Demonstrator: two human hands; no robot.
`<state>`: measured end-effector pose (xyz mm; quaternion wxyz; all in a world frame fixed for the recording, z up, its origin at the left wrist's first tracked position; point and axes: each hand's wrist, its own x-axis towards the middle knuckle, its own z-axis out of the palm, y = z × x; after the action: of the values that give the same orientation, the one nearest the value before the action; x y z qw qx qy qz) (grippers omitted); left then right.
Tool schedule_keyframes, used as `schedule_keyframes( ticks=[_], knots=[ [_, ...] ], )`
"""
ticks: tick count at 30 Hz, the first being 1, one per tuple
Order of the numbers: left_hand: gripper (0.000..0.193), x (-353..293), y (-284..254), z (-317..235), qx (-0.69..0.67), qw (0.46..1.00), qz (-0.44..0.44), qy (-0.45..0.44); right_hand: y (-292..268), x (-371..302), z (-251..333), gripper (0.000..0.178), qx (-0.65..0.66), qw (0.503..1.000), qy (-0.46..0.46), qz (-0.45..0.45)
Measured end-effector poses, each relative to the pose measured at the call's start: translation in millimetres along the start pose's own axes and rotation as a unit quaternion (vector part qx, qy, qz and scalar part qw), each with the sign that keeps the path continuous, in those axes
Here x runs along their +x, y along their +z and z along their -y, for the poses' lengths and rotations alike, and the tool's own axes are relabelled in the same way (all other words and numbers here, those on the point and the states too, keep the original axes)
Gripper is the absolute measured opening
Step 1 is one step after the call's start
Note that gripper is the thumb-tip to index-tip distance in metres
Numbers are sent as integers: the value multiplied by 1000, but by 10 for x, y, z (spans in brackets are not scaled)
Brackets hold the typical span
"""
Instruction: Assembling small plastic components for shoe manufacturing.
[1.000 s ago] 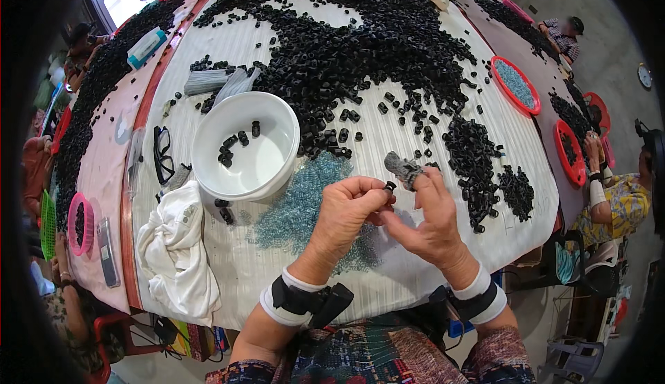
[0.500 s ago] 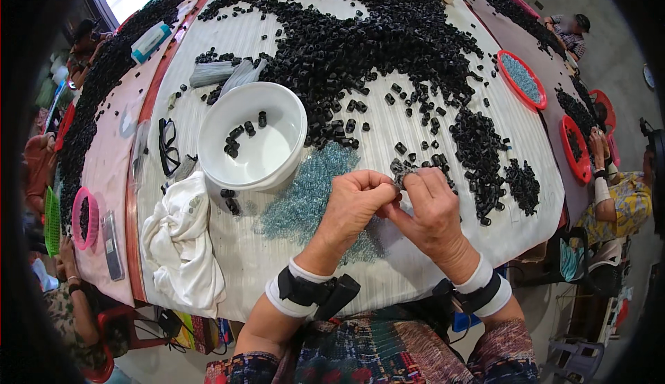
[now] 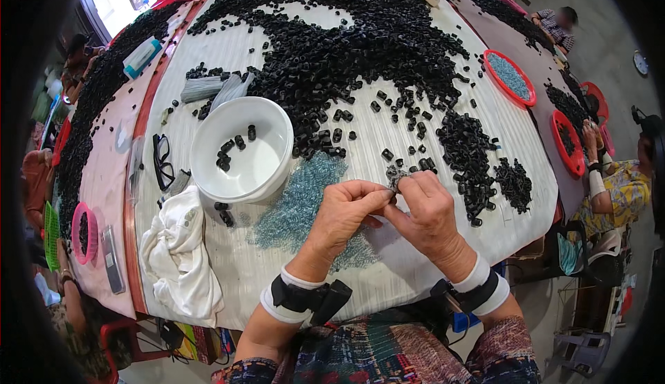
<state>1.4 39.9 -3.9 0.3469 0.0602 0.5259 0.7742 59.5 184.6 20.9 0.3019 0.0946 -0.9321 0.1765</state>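
My left hand (image 3: 343, 217) and my right hand (image 3: 428, 212) meet over the near part of the table, fingertips pinched together. A small greyish, wiry clump (image 3: 395, 174) pokes out above the fingers of my right hand. Whatever my left fingertips pinch is too small and covered to name. Just left of my hands, partly behind my left hand, spreads a heap of tiny blue-green translucent pieces (image 3: 294, 200). Several short black cylindrical parts (image 3: 418, 164) lie just beyond my right hand. To the left stands a white bowl (image 3: 270, 176) with several of those black parts inside.
A large pile of black parts (image 3: 346, 44) covers the far table. At left lie a white cloth (image 3: 181, 259), eyeglasses (image 3: 162, 162) and grey bundled strips (image 3: 202, 89). Red-rimmed baskets (image 3: 532, 100) stand at right. Other people work at both sides, one in a yellow patterned top (image 3: 627, 200).
The view has shifted slightly, so the table's contents sit a little further left and lower. My hands stay together in nearly the same pinch, with the greyish clump still at the right fingers.
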Motion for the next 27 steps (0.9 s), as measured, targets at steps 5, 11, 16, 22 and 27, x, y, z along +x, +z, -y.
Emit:
schedule_keyframes(
  ticks=[5, 11, 16, 22, 27],
  knots=[
    [14, 44, -61, 38, -20, 1000, 17, 1, 51, -26, 42, 20, 23, 1000, 2, -8],
    [17, 26, 5, 6, -13, 1000, 17, 12, 53, -28, -32, 20, 36, 999, -12, -28],
    [26, 38, -44, -12, -120, 989, 78, -25, -216, 173, 19, 23, 111, 992, 48, 26],
    [24, 94, -104, 117, -96, 992, 79, -32, -253, 541, 287, 22, 262, 936, 157, 173],
    [35, 17, -120, 173, -122, 983, 132, 32, 211, 984, 557, 33, 373, 902, 99, 192]
  ],
)
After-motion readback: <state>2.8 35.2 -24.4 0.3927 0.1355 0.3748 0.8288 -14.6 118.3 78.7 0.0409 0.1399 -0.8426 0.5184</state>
